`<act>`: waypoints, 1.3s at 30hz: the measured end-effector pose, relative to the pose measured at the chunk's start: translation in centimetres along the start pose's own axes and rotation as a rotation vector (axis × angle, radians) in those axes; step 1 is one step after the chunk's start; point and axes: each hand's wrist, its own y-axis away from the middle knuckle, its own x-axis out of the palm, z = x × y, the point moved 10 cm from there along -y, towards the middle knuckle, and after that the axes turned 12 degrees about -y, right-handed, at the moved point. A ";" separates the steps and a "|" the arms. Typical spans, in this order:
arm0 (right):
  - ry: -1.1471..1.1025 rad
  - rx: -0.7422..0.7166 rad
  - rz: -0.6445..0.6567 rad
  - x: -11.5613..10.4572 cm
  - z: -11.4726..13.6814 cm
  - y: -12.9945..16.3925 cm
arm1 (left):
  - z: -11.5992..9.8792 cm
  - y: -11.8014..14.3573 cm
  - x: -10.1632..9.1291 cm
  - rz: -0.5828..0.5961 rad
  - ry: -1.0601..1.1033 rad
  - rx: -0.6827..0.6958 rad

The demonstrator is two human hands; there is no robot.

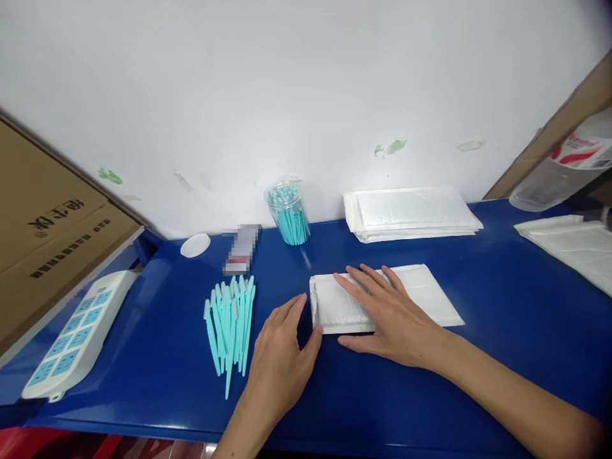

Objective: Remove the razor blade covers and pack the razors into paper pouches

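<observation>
A white padded mailer [430, 294] lies flat on the blue table in front of me. My right hand [382, 312] rests on its middle with the fingers spread. At the mailer's left end is my left hand [284, 350], its thumb and fingers apart and the thumb by the lower left corner. To the left of that hand, a loose bunch of teal eyebrow razors [232, 325] is fanned out on the table. More of these razors stand upright in a clear plastic tub [287, 213] by the wall.
A stack of white mailers [411, 213] lies at the back, with more mailers [568, 245] at the right edge near a plastic bottle [559, 166]. On the left are a round white lid [195, 245], a blurred-out packet [241, 248], a power strip [79, 335] and a cardboard box [52, 223].
</observation>
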 end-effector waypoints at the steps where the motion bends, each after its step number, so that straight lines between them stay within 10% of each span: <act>1: 0.007 -0.002 0.015 0.2 -0.1 0.1 | 0.5 -0.2 0.0 -0.001 0.000 -0.025; 9: -0.008 -0.034 -0.099 -1.1 0.4 0.5 | -0.7 -1.3 -1.8 -0.051 0.283 -0.103; 14: -0.178 -0.086 -0.363 -5.5 1.3 1.0 | -5.7 0.3 -7.0 -0.175 0.784 0.058; 22: -0.018 -0.205 -0.670 -12.3 4.0 3.6 | -10.3 -2.0 -15.3 -0.486 0.688 0.258; 29: 0.420 -0.066 -0.537 -18.9 -3.1 -1.9 | -8.9 -8.8 -11.1 -0.272 0.731 0.144; 34: 0.496 0.011 -0.267 -15.0 -12.1 -7.1 | -8.2 -5.2 -5.2 -0.009 0.591 0.121; 39: 0.518 0.004 -0.193 -12.2 -13.5 -8.4 | -6.1 -0.8 -1.0 0.231 0.494 0.140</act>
